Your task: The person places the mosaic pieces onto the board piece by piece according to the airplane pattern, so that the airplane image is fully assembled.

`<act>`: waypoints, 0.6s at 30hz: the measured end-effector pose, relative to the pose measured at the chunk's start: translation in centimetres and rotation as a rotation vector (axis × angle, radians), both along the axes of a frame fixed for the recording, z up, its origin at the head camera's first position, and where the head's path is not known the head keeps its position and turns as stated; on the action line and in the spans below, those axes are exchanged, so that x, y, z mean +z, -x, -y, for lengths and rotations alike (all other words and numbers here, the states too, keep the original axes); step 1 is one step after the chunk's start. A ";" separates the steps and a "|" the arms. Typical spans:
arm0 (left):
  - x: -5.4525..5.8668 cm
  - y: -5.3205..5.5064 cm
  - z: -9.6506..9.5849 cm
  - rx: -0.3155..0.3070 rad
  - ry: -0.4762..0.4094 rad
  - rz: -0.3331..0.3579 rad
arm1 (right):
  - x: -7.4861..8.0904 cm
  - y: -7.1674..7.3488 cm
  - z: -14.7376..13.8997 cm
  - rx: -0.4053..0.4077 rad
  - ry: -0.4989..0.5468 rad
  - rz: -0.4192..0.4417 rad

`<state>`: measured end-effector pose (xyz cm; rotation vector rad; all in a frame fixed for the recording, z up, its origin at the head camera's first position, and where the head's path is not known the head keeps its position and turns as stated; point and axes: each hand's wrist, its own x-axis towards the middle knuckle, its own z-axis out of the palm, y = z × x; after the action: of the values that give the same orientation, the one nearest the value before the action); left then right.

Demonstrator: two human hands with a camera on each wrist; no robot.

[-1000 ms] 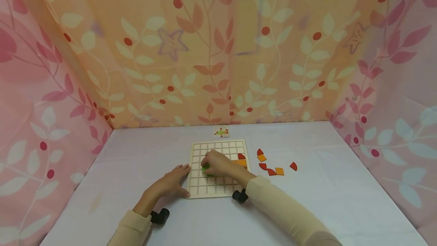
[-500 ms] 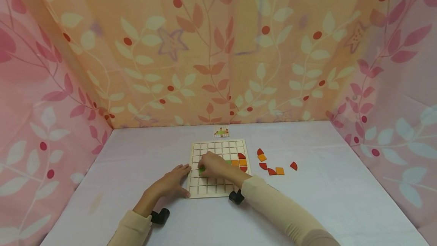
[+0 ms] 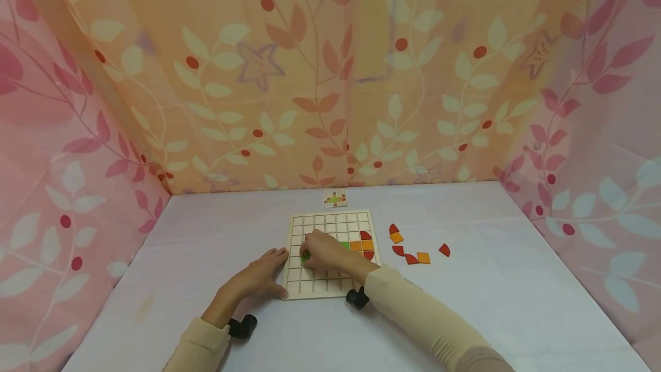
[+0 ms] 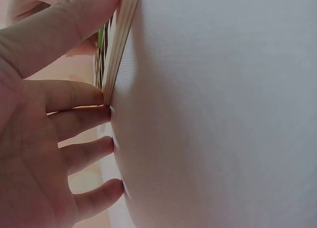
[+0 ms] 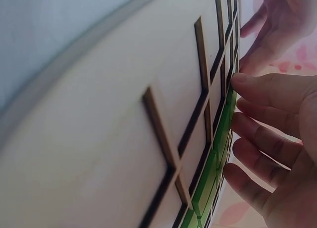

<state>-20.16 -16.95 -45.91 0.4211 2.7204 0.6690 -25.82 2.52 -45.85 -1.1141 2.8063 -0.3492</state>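
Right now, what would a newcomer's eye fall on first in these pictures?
Probably the floral fabric, rising behind the white table and along both sides. Next, the wooden grid board near the table's middle, with the right hand over a green piece and the left hand at the board's left edge. Then the loose red and orange pieces, scattered to the board's right.

Green tiles (image 5: 204, 182) on gridded board (image 3: 312, 287)

Behind the white bench (image 3: 496, 309) stands an orange cloth wall (image 3: 439, 90), printed with pale leaves, red dots and violet stars. Pink leafy walls, left (image 3: 36, 148) and right (image 3: 609, 148), close both sides. The light is soft.
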 end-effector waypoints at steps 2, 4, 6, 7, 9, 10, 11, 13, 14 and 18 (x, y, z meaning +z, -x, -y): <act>0.0 0.0 0.0 -0.001 -0.002 0.002 | 0.0 0.0 0.0 0.006 -0.004 -0.010; -0.1 0.1 0.0 -0.002 -0.004 0.002 | 0.0 0.0 0.0 0.009 -0.009 -0.008; -0.1 0.1 0.0 -0.003 -0.006 0.001 | 0.0 0.1 0.0 0.009 -0.011 -0.005; -0.1 0.1 0.0 -0.002 -0.006 0.001 | 0.0 0.1 0.0 0.010 -0.010 -0.003; -0.1 0.1 0.0 -0.002 -0.002 0.000 | 0.1 0.1 -0.1 0.009 -0.008 0.005; -0.1 0.1 0.0 -0.001 -0.001 0.002 | 0.2 0.1 -0.1 0.009 -0.003 0.008; -0.1 0.1 0.0 0.000 0.001 0.003 | 0.3 0.1 -0.2 0.009 0.005 0.012; -0.1 0.1 0.0 0.001 0.002 0.006 | 0.4 0.3 -0.5 0.013 0.021 0.015; -0.1 0.1 0.0 0.000 0.002 0.006 | 0.5 0.4 -0.7 0.013 0.031 0.018; -0.1 0.1 0.0 0.001 -0.005 0.009 | 0.9 1.0 -1.7 0.010 0.071 0.035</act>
<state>-20.21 -17.00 -45.97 0.4173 2.7113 0.6761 -26.82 4.19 -44.95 -1.1247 2.7770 -0.4660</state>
